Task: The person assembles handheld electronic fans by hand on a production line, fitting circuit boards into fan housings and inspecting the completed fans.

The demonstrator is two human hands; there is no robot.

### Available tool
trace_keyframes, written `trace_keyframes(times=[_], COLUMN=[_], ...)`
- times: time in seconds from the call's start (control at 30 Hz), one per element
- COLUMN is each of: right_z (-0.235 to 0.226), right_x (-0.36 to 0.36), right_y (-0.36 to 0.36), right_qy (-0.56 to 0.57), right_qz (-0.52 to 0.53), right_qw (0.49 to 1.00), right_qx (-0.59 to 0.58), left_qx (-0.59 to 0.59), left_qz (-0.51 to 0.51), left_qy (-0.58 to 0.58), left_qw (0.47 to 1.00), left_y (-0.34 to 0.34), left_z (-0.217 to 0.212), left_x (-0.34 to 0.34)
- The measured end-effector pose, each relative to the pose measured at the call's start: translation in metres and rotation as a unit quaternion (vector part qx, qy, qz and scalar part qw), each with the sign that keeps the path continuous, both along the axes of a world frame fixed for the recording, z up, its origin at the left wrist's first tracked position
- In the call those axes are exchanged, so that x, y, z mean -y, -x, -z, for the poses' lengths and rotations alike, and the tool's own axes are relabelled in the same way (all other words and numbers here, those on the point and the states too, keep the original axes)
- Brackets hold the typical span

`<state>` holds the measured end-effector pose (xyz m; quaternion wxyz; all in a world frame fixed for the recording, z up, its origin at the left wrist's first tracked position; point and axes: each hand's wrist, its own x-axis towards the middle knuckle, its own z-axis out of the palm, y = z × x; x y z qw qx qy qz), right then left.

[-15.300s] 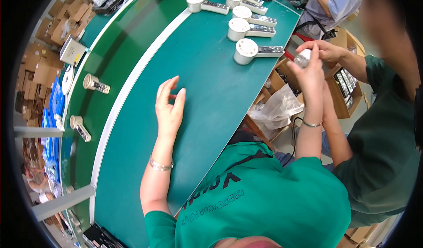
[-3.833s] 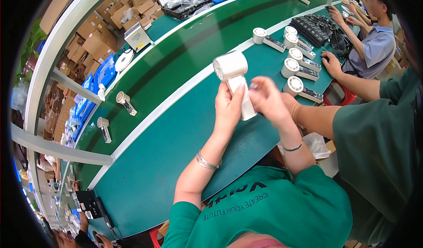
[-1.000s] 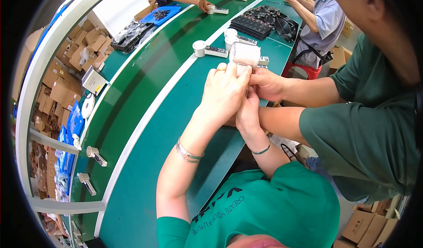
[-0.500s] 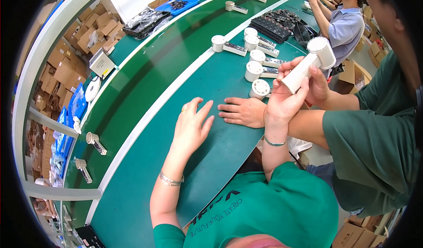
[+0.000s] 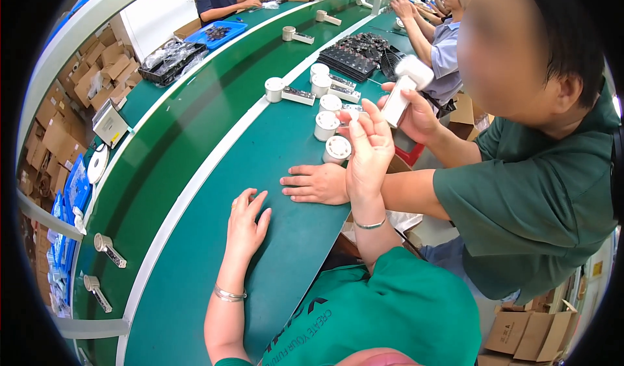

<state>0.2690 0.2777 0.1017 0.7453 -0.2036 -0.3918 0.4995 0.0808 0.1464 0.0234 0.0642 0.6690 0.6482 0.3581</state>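
Note:
My left hand (image 5: pixel 247 228) hovers over the green table (image 5: pixel 279 255), fingers apart and holding nothing. My right hand (image 5: pixel 370 155) is raised, with thumb and fingertips brought together. A small whitish bit shows at those fingertips; I cannot make out what it is. Just beyond, a co-worker's hand (image 5: pixel 419 116) grips a white round-headed device (image 5: pixel 398 100) with a straight handle, its head blurred. The co-worker's other hand (image 5: pixel 315 184) lies flat on the table between my hands. Near my right hand stand several white round-headed units (image 5: pixel 338 149), some with circuit boards showing in their handles.
A green conveyor belt (image 5: pixel 195 126) curves along the left, carrying similar units (image 5: pixel 107 249). Black parts (image 5: pixel 354 54) are heaped farther up the table. Across the belt are a black crate (image 5: pixel 172 61) and a blue tray (image 5: pixel 218 33). The co-worker's arm (image 5: pixel 409 194) crosses behind my right wrist.
The co-worker's device has moved away from my right hand, which was open beneath it and now has its fingers drawn together. The view has shifted; more of the co-worker shows.

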Motion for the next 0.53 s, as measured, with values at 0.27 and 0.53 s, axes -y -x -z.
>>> trace_keyframes(times=[0.27,0.53], right_z=[0.001,0.003], right_x=[-0.006,0.003], right_y=[0.0,-0.003], right_qy=[-0.039,-0.068], right_qz=[-0.014,0.051], right_qw=[0.999,0.989], right_qx=[0.023,0.119], left_qx=[0.0,-0.008], left_qz=[-0.003,-0.001], left_qy=[-0.006,0.0], left_qw=[1.0,1.0], left_y=[0.0,0.004], left_z=[0.009,0.014], left_x=[0.003,0.006])
